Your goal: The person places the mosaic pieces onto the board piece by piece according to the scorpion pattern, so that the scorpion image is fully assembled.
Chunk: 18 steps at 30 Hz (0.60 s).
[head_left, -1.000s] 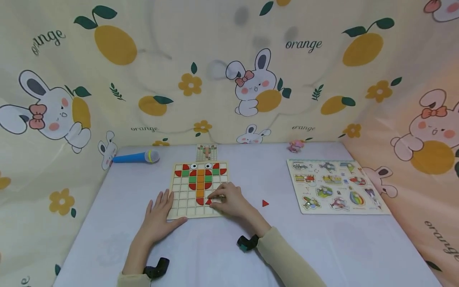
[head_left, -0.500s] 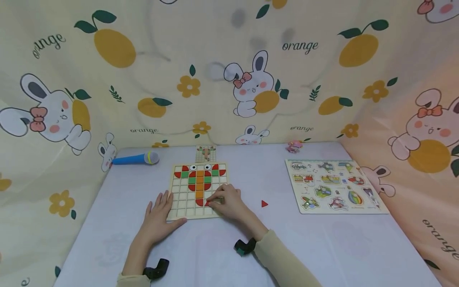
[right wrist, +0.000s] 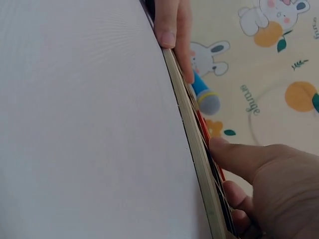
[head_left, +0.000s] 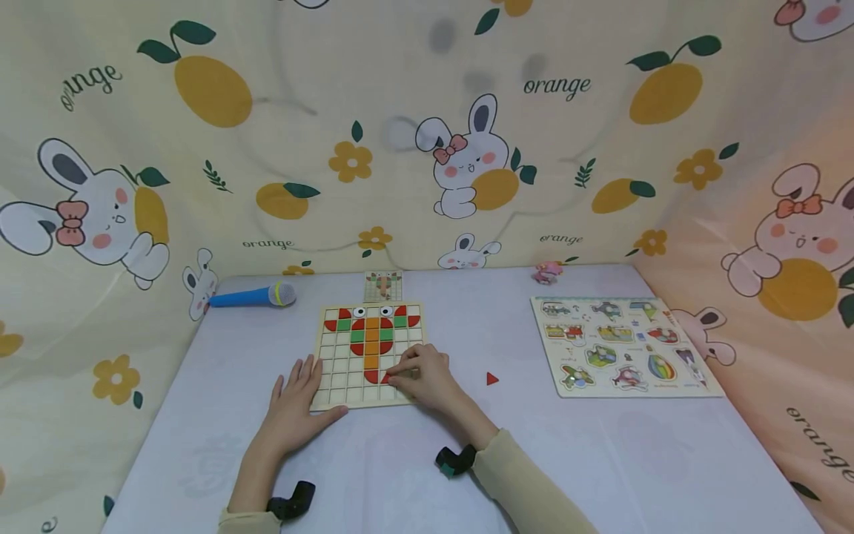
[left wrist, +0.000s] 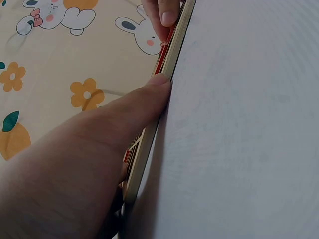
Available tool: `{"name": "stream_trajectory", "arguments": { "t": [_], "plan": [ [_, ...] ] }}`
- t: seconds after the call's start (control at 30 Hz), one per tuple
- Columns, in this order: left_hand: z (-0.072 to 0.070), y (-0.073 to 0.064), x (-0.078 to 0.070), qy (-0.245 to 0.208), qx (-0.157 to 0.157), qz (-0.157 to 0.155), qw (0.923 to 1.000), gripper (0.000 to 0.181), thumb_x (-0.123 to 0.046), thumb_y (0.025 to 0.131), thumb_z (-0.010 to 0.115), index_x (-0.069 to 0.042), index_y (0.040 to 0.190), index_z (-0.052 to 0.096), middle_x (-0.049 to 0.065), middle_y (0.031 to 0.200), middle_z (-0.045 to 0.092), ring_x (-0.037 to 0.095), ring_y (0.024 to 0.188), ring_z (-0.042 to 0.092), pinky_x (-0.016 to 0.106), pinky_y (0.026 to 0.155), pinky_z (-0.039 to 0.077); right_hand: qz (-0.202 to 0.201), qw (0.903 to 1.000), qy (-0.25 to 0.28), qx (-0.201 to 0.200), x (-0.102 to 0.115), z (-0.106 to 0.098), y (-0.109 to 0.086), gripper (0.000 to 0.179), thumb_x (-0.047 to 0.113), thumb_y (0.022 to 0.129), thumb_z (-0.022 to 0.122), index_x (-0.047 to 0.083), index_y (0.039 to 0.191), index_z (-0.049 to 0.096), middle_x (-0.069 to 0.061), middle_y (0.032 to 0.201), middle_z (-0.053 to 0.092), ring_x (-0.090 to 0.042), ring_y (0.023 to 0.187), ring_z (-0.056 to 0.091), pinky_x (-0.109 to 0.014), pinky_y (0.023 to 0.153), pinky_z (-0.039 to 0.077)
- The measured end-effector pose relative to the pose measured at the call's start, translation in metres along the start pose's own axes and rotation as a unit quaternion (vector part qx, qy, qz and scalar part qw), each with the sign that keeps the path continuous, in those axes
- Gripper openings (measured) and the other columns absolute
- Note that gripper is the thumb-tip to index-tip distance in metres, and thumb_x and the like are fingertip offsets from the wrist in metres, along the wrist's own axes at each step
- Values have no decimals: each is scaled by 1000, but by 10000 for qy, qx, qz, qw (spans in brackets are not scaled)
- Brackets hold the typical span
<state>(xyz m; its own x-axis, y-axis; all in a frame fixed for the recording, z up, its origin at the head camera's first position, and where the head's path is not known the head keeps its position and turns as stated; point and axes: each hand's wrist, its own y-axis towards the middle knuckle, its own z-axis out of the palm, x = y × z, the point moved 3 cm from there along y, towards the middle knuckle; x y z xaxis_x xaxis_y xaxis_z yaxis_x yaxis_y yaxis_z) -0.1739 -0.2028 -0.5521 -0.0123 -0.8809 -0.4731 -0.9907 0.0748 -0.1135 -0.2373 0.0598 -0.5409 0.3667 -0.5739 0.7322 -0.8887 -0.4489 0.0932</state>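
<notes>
A square grid board lies on the table, with red, green and orange pieces and two eye pieces set in its squares. My left hand rests along the board's left side, fingers straight and thumb on the front edge. In the left wrist view that thumb touches the board's rim. Over the board's lower right, my right hand pinches a small red triangular piece at a square beside a red curved piece. Its fingertips partly hide the piece. Another red triangle lies on the table to the right.
A small pattern card sits behind the board. To its left lies a blue toy microphone. A picture puzzle board is at the right, and a small pink toy stands near the back edge of the white-covered table.
My right hand has brought the red triangle slightly left, close against the red curved piece, and its fingers have barely moved since. The left hand stays in place. The head view has shifted slightly.
</notes>
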Motion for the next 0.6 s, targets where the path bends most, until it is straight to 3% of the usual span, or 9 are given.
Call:
{"name": "stream_trajectory", "arguments": {
  "t": [0.17, 0.3, 0.47, 0.6],
  "plan": [
    [1, 0, 1, 7, 46, -38, 10000, 118, -73, 88, 70, 1, 167, 23, 23, 175, 14, 46, 163, 3, 70, 128, -3, 79, 9996, -209, 147, 6, -16, -2, 29, 30, 92, 86, 18, 118, 82, -4, 123, 65, -24, 117, 50, -51, 99, 36],
    [2, 1, 2, 3, 85, -59, 9999, 120, -75, 87, 69, 0, 167, 21, 22, 176, 12, 45, 164, 2, 70, 127, -4, 107, 9991, -397, -140, 0, -50, -10, 34, 24, 90, 86, 12, 122, 79, -12, 127, 66, -33, 121, 52, -57, 105, 42],
    [3, 1, 1, -18, 26, -30, 10000, 121, -75, 86, 70, 0, 167, 22, 23, 176, 13, 45, 163, 2, 70, 127, -5, 327, 9958, -778, -350, -36, -102, -38, 40, 21, 90, 85, 7, 126, 75, -15, 122, 69, -35, 117, 59, -55, 102, 50],
    [4, 1, 2, -24, -36, 6, 10000, 120, -74, 87, 70, 1, 167, 22, 24, 175, 13, 46, 163, 3, 71, 127, -4, 732, 9944, -760, -113, -72, -126, -66, 49, 24, 89, 86, 7, 133, 71, -12, 121, 68, -32, 114, 61, -53, 100, 51]
  ]
}}
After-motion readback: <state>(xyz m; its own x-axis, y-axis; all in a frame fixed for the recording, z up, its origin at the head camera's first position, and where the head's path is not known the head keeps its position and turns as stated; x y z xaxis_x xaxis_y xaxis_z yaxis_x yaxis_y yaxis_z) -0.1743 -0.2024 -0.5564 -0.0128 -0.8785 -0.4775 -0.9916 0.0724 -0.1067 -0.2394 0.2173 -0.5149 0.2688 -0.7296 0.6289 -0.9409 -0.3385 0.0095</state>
